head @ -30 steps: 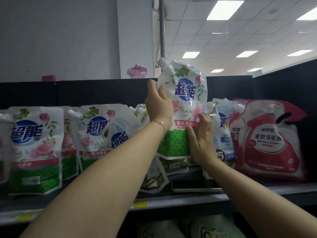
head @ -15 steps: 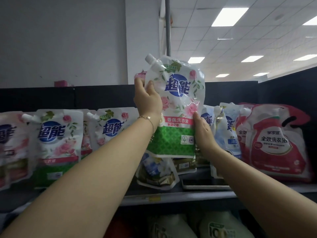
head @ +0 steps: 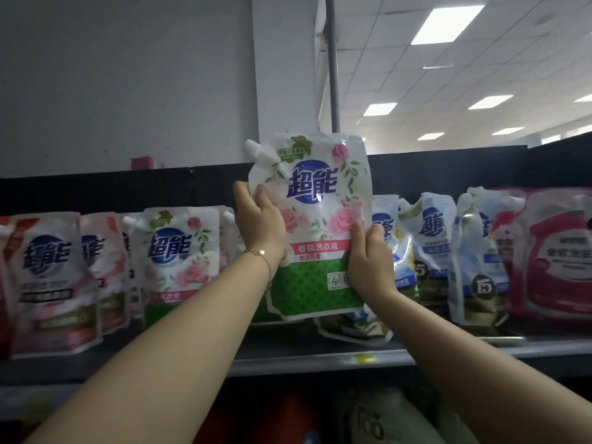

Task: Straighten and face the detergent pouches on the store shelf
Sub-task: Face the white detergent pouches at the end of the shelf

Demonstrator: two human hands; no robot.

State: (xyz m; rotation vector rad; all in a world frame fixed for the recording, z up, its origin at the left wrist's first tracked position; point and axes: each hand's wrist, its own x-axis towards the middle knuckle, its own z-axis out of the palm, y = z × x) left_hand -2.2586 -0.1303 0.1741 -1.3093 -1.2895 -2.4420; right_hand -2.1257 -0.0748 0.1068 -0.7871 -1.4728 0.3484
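Observation:
A white detergent pouch (head: 315, 219) with pink roses, a blue logo and a green base is held upright above the shelf, its front facing me and its spout at the top left. My left hand (head: 259, 225) grips its left edge. My right hand (head: 368, 264) grips its lower right side. Below it a fallen pouch (head: 355, 328) lies flat on the shelf (head: 320, 360). More rose pouches (head: 176, 261) stand to the left, and blue-and-white pouches (head: 477, 261) stand to the right.
A large red detergent bag (head: 554, 261) stands at the far right. Pink-based pouches (head: 51, 277) fill the far left. A black back panel (head: 96, 193) runs behind the row. Bottles and bags sit on the lower shelf (head: 368, 424).
The held pouch has come down a little and sits more upright and squarer to me. My right hand has slid onto its lower right side. The view has swung right and down.

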